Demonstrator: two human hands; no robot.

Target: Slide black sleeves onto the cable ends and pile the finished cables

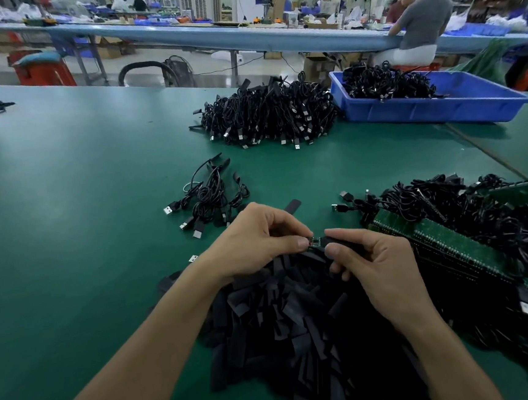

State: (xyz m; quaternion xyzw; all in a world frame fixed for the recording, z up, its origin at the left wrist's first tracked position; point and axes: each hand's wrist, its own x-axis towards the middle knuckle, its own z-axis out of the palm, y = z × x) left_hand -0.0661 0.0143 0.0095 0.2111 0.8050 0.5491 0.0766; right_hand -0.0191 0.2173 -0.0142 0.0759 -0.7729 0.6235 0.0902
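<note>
The left hand point(253, 239) is pinching a small cable end point(315, 242) while the right hand point(377, 266) is gripping a black sleeve point(339, 241) against it above the sleeve heap point(298, 318).

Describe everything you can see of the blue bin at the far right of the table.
The blue bin is a shallow rectangular tray that looks like plastic, with sloping walls and a rolled rim. It sits flat on the green table, set at an angle to the view. A heap of tangled black cables fills its far left end, and its right end shows bare blue. A bigger cable pile lies close beside its left corner.
</note>
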